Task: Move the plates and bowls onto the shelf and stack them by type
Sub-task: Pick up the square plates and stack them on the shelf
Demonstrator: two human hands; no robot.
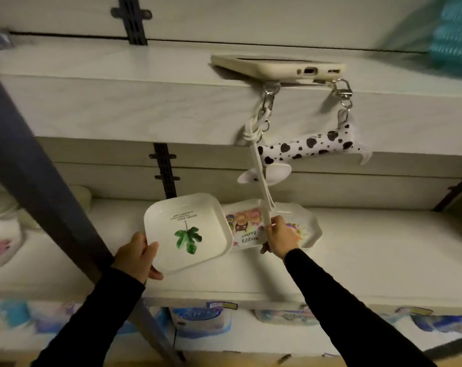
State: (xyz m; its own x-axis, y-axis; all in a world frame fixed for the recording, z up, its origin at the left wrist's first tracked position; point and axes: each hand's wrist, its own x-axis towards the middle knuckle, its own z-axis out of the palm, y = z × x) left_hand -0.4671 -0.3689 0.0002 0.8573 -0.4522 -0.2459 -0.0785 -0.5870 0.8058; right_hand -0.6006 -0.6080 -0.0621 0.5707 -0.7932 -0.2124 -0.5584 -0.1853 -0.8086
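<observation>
Both arms reach forward in black sleeves toward the middle shelf (357,250). The left hand (137,254) is closed on the near left corner of a square white plate (187,233), thumb lying over the rim and fingers curled underneath. The plate tilts up toward the viewer and its far right edge overlaps the next dish. A green leaf is printed in its middle, with a few small lines of text above it, upside down from here and too small to read.

The right hand (281,239) grips the near edge of a rectangular tray (244,226), between that tray and a third white dish (302,225) just beside it on the right. Its fingers are closed on the rim; how much of the third dish they touch cannot be told. The tray shows cartoon owls and the words "Happy Easter", upside down. The third dish carries a faint coloured print that is not legible.

On the shelf above lies a phone (277,68) in a cream case, its end overhanging the edge. A white cord (261,178) and a black-spotted strap (306,148) hang from it, the cord dropping down in front of the tray by the right hand.
</observation>
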